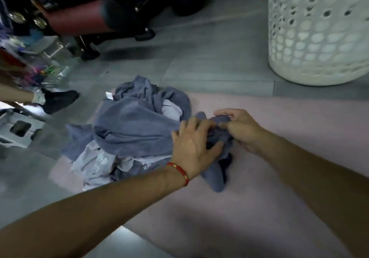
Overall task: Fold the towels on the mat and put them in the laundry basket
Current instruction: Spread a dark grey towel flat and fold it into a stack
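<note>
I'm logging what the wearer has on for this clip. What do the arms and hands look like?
Both forearms are bare, with no sleeves in view, and neither hand wears a glove. The left hand has a thin red cord bracelet with small gold beads at the wrist. The right hand shows no bracelet, watch or ring.

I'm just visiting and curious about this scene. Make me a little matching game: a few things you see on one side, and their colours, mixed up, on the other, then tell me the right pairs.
Things:
1. laundry basket
2. mat
3. wrist cord on the left hand
4. towel held by both hands, the right hand included

Colours:
A. red
B. blue-grey
C. white
D. pale pink

Pairs: 1-C, 2-D, 3-A, 4-B
</note>
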`<state>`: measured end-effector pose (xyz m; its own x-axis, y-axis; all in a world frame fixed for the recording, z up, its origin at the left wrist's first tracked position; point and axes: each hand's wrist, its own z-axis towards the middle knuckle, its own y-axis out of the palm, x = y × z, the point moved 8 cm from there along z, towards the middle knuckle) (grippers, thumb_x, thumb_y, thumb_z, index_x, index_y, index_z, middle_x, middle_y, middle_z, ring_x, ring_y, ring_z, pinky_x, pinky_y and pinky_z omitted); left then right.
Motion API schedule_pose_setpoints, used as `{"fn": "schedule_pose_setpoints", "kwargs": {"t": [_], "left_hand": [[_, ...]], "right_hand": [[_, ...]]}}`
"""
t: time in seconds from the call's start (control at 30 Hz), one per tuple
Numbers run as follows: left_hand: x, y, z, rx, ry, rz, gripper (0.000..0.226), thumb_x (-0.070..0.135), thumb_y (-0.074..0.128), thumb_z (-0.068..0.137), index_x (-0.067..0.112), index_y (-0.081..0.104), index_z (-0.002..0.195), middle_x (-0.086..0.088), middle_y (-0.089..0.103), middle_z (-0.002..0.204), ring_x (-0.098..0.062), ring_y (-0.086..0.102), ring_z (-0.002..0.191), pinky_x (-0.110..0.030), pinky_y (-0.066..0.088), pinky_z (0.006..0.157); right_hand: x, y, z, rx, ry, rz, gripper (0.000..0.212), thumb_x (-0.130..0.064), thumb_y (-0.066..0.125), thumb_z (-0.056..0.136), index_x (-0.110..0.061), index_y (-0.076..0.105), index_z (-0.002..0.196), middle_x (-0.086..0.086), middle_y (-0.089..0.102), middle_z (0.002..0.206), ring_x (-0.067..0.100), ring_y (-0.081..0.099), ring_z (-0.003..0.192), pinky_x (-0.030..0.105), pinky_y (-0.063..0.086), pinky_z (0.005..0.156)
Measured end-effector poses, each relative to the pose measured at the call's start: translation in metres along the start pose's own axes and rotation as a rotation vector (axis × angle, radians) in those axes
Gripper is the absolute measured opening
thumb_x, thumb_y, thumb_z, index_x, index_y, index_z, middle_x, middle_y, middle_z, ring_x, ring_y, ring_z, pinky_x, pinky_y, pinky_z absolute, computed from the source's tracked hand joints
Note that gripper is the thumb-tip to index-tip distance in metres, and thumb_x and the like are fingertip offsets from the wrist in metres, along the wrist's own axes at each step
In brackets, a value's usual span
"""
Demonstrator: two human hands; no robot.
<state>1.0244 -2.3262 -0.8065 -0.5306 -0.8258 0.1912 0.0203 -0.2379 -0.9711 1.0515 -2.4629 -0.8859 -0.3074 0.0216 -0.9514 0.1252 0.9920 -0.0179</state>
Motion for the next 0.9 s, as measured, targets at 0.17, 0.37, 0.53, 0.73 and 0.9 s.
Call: {"fn": "schedule_pose_setpoints", "kwargs": {"t": [0.17, 0.37, 0.53, 0.73, 0.9], "left_hand": [[-0.026, 0.063, 0.028, -0.323, 0.065, 0.166, 0.102, 0.064, 0.065, 0.08, 0.027, 0.012, 0.158, -0.006, 0.024, 0.159, -0.031, 0.018, 0.147, -0.058, 0.023, 0.114], [0.041, 0.135, 0.022, -0.667, 0.237, -0.106, 0.075, 0.07, 0.058, 0.074, 0.045, 0.036, 0.141, 0.01, 0.051, 0.143, -0.019, 0.044, 0.135, -0.05, 0.031, 0.113], [0.04, 0.157, -0.008, -0.634, 0.299, -0.054, 0.028, 0.021, 0.061, 0.091, 0.023, 0.063, 0.119, -0.004, 0.068, 0.12, -0.025, 0.062, 0.111, -0.035, 0.048, 0.093], [0.016, 0.15, -0.035, -0.633, 0.246, -0.064, 0.052, 0.034, 0.07, 0.087, 0.022, 0.049, 0.133, 0.002, 0.06, 0.125, -0.019, 0.057, 0.115, -0.03, 0.043, 0.098], [0.037, 0.179, -0.014, -0.659, -0.211, -0.563, 0.064, 0.067, 0.061, 0.082, 0.025, 0.052, 0.13, 0.014, 0.06, 0.12, -0.01, 0.057, 0.113, -0.025, 0.044, 0.098]], "right_hand": [[-0.02, -0.089, -0.044, -0.232, -0.138, -0.728, 0.052, -0.013, 0.066, 0.096, -0.028, 0.054, 0.144, -0.004, 0.055, 0.138, 0.013, 0.055, 0.119, 0.025, 0.046, 0.098], [0.06, -0.122, -0.136, -0.676, -0.146, -1.398, 0.077, -0.025, 0.039, 0.104, -0.048, -0.02, 0.15, -0.009, 0.007, 0.167, 0.021, 0.037, 0.14, 0.031, 0.035, 0.114], [0.092, -0.15, -0.129, -0.284, -0.174, -1.217, 0.031, -0.016, 0.052, 0.099, -0.023, 0.051, 0.129, -0.022, 0.053, 0.087, 0.007, 0.053, 0.067, 0.03, 0.046, 0.068], [0.121, -0.169, -0.07, -0.309, 0.011, -1.427, 0.09, -0.022, 0.063, 0.096, -0.025, 0.002, 0.162, 0.006, 0.005, 0.169, 0.032, 0.022, 0.151, 0.045, 0.038, 0.113], [0.123, -0.183, -0.032, -0.175, 0.054, -1.412, 0.064, -0.033, 0.065, 0.094, -0.015, 0.035, 0.147, 0.012, 0.049, 0.143, 0.031, 0.05, 0.125, 0.041, 0.044, 0.1]]}}
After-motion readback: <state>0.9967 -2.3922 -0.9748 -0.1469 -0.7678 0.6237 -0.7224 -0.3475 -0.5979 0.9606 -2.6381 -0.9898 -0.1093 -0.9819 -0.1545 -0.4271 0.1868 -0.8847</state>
